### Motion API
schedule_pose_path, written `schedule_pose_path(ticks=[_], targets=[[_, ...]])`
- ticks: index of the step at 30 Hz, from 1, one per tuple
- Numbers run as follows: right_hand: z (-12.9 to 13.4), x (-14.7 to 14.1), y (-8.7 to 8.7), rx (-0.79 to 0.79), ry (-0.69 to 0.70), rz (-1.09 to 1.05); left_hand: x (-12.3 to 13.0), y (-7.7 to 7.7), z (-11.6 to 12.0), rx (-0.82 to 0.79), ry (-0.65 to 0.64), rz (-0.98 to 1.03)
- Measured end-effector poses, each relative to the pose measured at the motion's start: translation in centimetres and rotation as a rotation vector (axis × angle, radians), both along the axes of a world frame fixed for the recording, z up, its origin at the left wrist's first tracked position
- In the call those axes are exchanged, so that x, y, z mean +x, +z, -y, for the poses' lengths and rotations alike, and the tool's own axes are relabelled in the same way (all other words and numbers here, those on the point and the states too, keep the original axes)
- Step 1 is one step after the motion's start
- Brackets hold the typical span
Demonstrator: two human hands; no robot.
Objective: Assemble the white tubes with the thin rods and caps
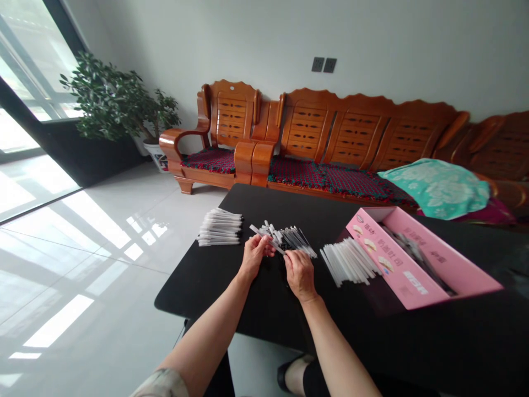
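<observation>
Black tabletop below me: my left hand and right hand pinch a white stick just above a loose pile. One slip could knock it, scattering sticks toward the pink box.

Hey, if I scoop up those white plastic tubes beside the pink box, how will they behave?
The white plastic tubes look thin, straight and light, so each is probably fairly stiff but easy to bend or crack. Lying loose and unbound on the black table, they would likely slide apart and roll when pushed.
</observation>
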State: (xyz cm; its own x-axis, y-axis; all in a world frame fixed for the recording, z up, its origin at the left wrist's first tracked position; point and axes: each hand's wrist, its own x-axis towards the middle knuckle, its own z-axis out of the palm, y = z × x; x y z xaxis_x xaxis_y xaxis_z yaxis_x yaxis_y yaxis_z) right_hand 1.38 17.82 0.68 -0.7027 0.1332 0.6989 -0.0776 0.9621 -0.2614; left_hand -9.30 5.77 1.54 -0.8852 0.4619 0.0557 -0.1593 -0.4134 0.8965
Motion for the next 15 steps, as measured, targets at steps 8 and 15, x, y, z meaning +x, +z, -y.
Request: schedule_pose_path(ticks=[8,15], targets=[[-0.12,-0.1,-0.06,0.006,0.007,-0.017,0.07,-0.19,-0.23,-0.026,0.054,-0.032],[-0.24,-0.16,-0.05,-0.038,0.024,-0.041,0.0,-0.06,-0.17,-0.033,0.079,-0.035]])
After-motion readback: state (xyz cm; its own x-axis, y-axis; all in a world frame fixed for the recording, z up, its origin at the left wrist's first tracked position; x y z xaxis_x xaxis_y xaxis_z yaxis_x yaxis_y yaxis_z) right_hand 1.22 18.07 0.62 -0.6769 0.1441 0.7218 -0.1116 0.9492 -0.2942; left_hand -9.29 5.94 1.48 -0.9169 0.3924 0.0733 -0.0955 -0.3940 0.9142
